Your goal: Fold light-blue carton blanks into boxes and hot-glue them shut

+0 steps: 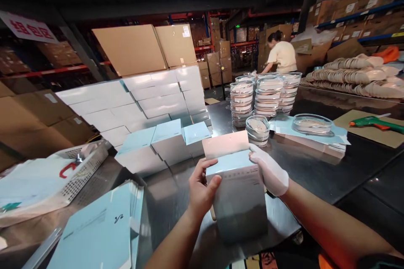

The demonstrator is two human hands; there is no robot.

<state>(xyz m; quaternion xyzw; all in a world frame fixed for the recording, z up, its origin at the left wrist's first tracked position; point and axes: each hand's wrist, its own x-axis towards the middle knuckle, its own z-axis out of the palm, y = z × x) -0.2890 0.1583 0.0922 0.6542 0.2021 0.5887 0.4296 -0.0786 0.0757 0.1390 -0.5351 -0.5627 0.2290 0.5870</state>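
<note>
In the middle I hold a light blue paper box [241,206], its front face in shadow and a pinkish flap [226,145] standing up at its far edge. My left hand [203,189], bare, grips the box's left side with the thumb on the front and the fingers by the upper edge. A white glove covers my right hand [270,171], which is closed around the upper right side; some of its fingers are hidden behind the box. Just beyond stand similar blue-topped boxes [167,132] in a row. The inside of the held box cannot be seen.
White boxes [151,92] form a wall at the back left. Round clear dishes [269,94] stand stacked on the dark table [303,168]. A green glue gun [375,123] lies right. Blue sheets [94,227] and a white basket [85,172] are left. Another person [282,56] works behind.
</note>
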